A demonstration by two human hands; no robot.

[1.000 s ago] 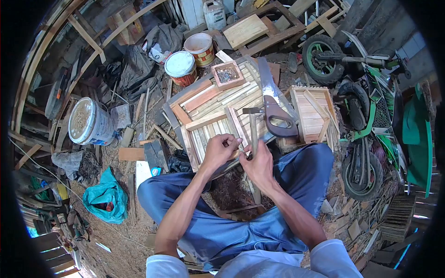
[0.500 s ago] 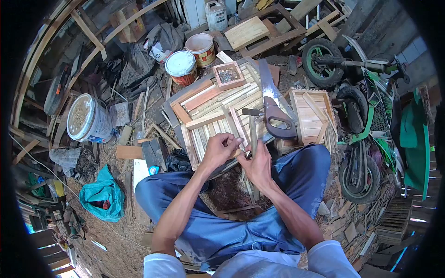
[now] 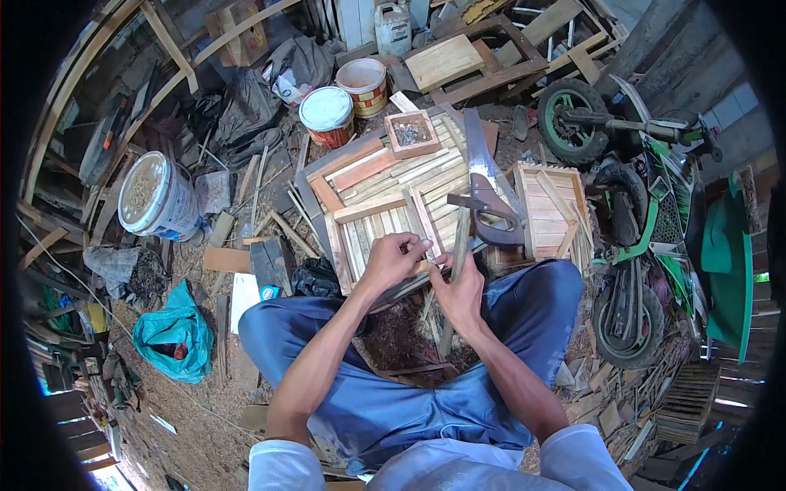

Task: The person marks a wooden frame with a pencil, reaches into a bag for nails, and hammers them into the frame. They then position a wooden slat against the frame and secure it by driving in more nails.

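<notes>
My right hand [image 3: 460, 296] is wrapped around the wooden handle of a hammer [image 3: 462, 233], its dark metal head pointing away from me. My left hand [image 3: 396, 263] is pinched closed over the near side of a slatted wooden frame [image 3: 340, 254]; whatever lies between its fingertips is too small to make out. The fingertips of both hands almost meet at the frame's near edge. Just beyond the hammer head lies a handsaw [image 3: 494, 214] with a dark handle. A small wooden box [image 3: 412, 133] of nails or similar metal bits sits on the slats farther back.
A second slatted wooden piece [image 3: 553, 214] stands to the right, near my knee. Paint buckets [image 3: 326, 117] are behind the work, and a white bucket [image 3: 155, 196] is at left. A teal bag [image 3: 173, 331] lies on the littered floor. A small motorbike [image 3: 639, 204] occupies the right side.
The hammer has tilted slightly, its head shifting a little right over the saw handle. My right fingertips have moved nearer the left hand's. The view has shifted slightly.
</notes>
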